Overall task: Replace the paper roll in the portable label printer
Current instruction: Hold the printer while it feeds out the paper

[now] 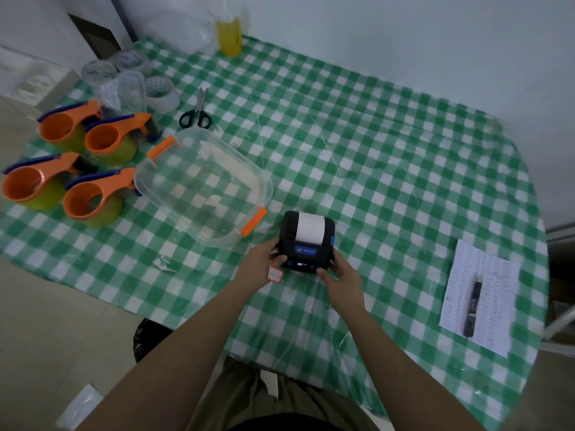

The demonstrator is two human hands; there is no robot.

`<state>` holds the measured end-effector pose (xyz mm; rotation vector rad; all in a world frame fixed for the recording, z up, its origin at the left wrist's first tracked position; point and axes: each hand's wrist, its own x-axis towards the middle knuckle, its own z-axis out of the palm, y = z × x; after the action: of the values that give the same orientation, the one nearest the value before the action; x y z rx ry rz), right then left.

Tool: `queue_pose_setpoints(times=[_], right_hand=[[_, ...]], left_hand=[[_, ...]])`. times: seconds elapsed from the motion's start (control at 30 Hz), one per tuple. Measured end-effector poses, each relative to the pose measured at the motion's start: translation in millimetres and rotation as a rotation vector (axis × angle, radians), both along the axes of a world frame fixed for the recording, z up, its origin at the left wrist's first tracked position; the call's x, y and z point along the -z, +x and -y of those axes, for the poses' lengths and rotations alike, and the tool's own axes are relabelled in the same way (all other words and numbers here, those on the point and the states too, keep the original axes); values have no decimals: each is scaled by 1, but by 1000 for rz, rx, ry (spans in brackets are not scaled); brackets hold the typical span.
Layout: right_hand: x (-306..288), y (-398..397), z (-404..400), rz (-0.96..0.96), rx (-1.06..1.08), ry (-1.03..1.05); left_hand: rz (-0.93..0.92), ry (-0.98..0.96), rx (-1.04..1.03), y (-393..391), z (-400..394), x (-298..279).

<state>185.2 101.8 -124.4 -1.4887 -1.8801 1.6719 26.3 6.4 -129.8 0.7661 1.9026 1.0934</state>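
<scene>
The black portable label printer (306,247) stands on the green checked tablecloth near the table's front edge. A white paper roll (309,228) shows in its top, and small lights glow on its front panel. My left hand (261,265) grips the printer's left side, with a small red-bordered white label (275,274) stuck at its fingers. My right hand (339,270) holds the printer's right front corner, thumb on the front panel.
A clear plastic box with orange clips (202,185) lies just left of the printer. Several orange tape dispensers (93,197) stand at far left, tape rolls (161,91) and scissors (197,112) behind. A printed sheet with a pen (473,306) lies at right. A yellow bottle (229,35) stands at the back.
</scene>
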Motion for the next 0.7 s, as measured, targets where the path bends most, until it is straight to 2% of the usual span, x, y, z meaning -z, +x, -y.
queue_pose_setpoints(times=[0.7], right_hand=[[3,0,-1,9,-11,9]], left_hand=[[-5,2,5,0,0,0]])
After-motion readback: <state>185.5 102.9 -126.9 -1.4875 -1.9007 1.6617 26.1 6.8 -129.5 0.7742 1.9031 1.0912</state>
